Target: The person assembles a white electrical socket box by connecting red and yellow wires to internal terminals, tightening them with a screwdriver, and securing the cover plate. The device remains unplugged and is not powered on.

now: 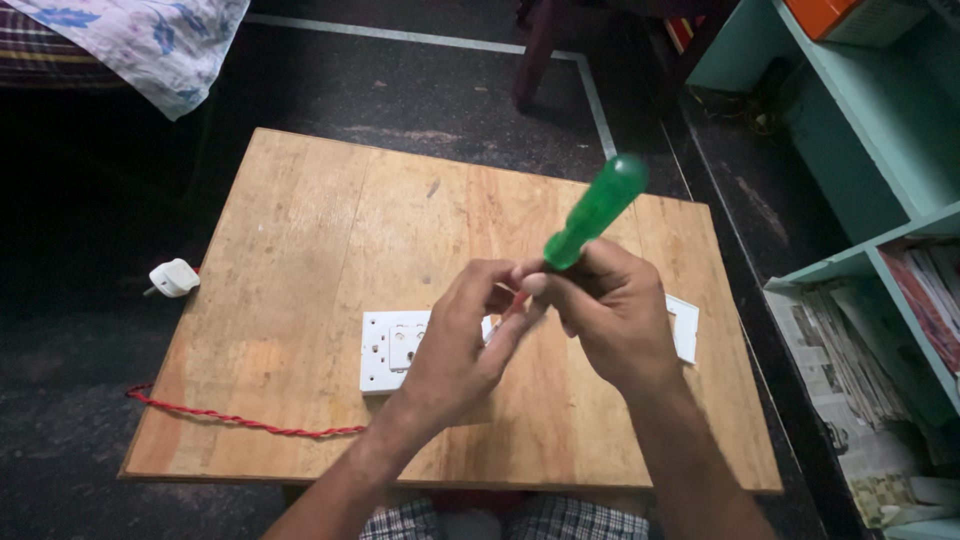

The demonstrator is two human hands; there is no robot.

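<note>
My right hand grips a screwdriver with a translucent green handle; the handle points up and away, and the shaft is hidden behind my fingers. My left hand meets it at the fingertips, pinching near the screwdriver's lower end; what it pinches is too small to tell. Both hands hover over a white switch-and-socket plate lying on a small wooden table. A second white plate peeks out from behind my right hand.
A red twisted wire runs off the table's left edge toward a white plug on the dark floor. Teal shelves with stacked papers stand at the right. A floral cloth hangs at the top left.
</note>
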